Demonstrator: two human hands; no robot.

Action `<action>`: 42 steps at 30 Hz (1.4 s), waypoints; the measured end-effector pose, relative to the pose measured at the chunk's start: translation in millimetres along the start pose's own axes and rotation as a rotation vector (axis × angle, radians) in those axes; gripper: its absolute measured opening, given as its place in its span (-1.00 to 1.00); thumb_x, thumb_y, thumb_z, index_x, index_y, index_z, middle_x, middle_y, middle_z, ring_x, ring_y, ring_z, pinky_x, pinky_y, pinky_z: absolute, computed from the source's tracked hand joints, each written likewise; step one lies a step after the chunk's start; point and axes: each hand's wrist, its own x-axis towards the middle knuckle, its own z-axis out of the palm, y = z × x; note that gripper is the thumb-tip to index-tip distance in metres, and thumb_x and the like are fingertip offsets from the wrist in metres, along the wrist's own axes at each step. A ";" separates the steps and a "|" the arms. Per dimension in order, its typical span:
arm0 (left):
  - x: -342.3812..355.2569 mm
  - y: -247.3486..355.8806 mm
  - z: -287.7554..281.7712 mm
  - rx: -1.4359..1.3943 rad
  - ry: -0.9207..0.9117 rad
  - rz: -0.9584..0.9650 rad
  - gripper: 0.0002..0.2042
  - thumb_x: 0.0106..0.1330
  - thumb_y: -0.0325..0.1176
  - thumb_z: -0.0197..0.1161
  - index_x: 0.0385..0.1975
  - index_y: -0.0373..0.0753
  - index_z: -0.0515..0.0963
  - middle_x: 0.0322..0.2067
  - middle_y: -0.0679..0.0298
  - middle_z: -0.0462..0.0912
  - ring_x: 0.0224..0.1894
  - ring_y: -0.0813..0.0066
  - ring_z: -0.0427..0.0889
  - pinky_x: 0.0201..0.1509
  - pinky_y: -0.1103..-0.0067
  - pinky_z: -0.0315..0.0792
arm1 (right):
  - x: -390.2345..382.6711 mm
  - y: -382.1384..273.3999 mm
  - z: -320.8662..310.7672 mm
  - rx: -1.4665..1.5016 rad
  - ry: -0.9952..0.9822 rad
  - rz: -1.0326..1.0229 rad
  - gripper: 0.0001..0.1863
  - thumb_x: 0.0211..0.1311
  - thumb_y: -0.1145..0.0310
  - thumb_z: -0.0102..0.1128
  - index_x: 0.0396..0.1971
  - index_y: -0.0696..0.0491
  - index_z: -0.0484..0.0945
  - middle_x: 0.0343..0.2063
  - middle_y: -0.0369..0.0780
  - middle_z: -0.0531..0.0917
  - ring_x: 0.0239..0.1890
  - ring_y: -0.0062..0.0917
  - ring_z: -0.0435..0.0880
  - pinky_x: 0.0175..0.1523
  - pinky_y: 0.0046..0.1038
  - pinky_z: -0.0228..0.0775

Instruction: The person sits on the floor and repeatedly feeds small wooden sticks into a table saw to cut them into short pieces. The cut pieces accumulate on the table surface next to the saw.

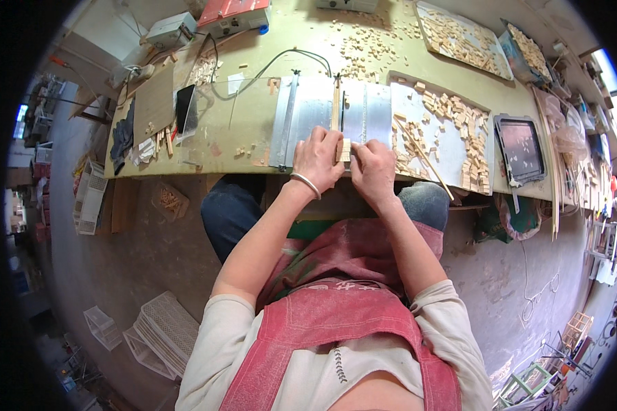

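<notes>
At the near edge of a silver metal plate (376, 103), a small pale wooden block (345, 149) sits between my two hands. My left hand (317, 159), with a bangle at the wrist, is closed against the block's left side. Bent in a pinch, the fingers of my right hand (373, 166) press at its right side; their tips are partly hidden. Beyond the block, a thin wooden strip (335, 106) runs away from me along the plate, beside a narrow dark slot or bar (343, 113). A metal rail (289, 113) crosses the plate farther left.
To the right, a tray (406, 85) holds many small wooden blocks and a long thin stick (425, 161). A black-rimmed tray (497, 147) lies beyond it. Loose blocks (373, 51) cover the table's far side. A phone (184, 109), dark gloves (122, 140) and a cable (264, 67) lie leftward.
</notes>
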 end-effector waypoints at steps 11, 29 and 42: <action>3.3 -3.5 -2.6 -0.002 -0.061 -0.021 -0.51 0.14 -0.26 0.51 0.10 -0.10 0.58 0.00 0.08 0.57 0.03 -0.04 0.66 0.14 0.13 0.49 | -8.6 -8.8 -0.8 -0.017 -0.023 0.041 -0.71 0.17 0.45 0.32 -0.09 0.12 0.73 -0.28 -0.15 0.61 -0.13 -0.18 0.63 0.02 -0.14 0.40; 7.5 -17.8 -2.5 -0.227 -0.111 -0.103 -0.50 0.11 -0.30 0.53 0.09 -0.16 0.57 -0.01 0.07 0.60 0.00 -0.02 0.67 0.13 0.19 0.57 | 17.8 15.4 -28.7 0.106 -0.322 -0.101 -0.53 0.30 0.31 0.50 0.21 -0.03 0.72 -0.17 -0.18 0.65 -0.06 -0.24 0.65 0.12 -0.20 0.39; 31.6 -32.2 -7.2 -0.227 -0.132 0.025 -0.59 0.14 -0.37 0.51 0.01 -0.17 0.59 -0.21 0.20 0.57 -0.32 0.26 0.62 -0.14 0.39 0.62 | 39.1 21.2 -24.3 0.155 -0.323 -0.155 -0.63 0.30 0.34 0.44 0.08 0.01 0.65 -0.12 -0.13 0.64 0.01 -0.13 0.65 0.16 -0.14 0.43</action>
